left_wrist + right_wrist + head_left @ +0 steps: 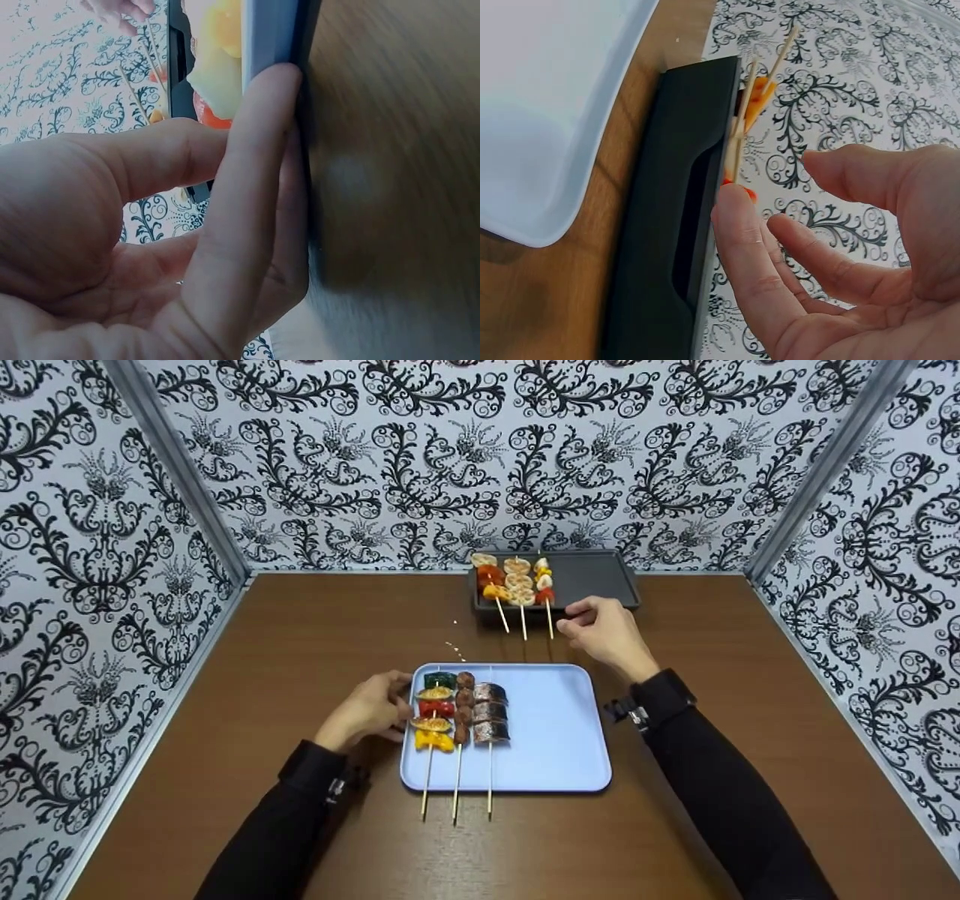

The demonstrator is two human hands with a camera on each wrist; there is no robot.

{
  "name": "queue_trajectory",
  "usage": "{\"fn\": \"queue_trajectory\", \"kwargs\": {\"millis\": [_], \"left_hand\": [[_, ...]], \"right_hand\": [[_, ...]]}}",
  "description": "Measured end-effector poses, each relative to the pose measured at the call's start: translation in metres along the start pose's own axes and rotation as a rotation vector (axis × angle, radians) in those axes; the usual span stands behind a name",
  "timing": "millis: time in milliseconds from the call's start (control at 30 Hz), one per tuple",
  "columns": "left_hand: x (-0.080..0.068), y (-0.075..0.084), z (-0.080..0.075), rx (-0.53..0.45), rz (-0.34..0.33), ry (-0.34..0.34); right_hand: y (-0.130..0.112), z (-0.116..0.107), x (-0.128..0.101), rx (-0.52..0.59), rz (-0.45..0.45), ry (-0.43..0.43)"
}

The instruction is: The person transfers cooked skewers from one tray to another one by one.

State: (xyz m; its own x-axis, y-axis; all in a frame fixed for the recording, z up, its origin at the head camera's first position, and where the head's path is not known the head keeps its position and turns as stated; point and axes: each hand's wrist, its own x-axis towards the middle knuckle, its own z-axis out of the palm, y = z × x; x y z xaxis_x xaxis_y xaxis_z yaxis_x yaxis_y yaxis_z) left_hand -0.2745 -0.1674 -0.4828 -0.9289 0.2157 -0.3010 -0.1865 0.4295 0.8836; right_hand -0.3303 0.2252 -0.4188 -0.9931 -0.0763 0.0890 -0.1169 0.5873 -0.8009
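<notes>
On a brown wood-grain table (pixel 300 641), with twelve o'clock pointing away from the person, three skewers line the nine o'clock half of a pale blue, round-cornered tray (pixel 555 735), bare sticks jutting past its six o'clock edge: a green, red and yellow vegetable skewer (pixel 434 709), a brown meatball skewer (pixel 464 700) and a silvery, dark-skinned fish skewer (pixel 491 723). At the tray's nine o'clock side, the left hand (pixel 367 706) rests loosely bent fingers against the rim. Between one and two o'clock from the tray, the right hand (pixel 604 634) holds nothing — thumb and fingers apart, tips just beside the stick of a white, red and yellow skewer (pixel 544 583). That skewer lies farther off, in a black rectangular dish (pixel 592 577) between twelve and one o'clock, beside a skewer of browned pale slices (pixel 519 580) and a red-and-orange skewer (pixel 491 577). It looks light, its stick thin and stiff, its pieces perhaps smooth and liable to swivel; the bare stick overhanging the dish's six o'clock rim seems the best hold — pinched near the food to limit tipping. Behind stands a white wall with black scrollwork (pixel 480 450)
</notes>
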Motion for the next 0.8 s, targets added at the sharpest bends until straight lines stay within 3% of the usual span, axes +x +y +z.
{"fn": "queue_trajectory", "kwargs": {"millis": [800], "left_hand": [[0.0,0.001,0.0,0.001,-0.009,0.002]], "right_hand": [[0.01,0.022,0.025,0.203,0.09,0.006]]}}
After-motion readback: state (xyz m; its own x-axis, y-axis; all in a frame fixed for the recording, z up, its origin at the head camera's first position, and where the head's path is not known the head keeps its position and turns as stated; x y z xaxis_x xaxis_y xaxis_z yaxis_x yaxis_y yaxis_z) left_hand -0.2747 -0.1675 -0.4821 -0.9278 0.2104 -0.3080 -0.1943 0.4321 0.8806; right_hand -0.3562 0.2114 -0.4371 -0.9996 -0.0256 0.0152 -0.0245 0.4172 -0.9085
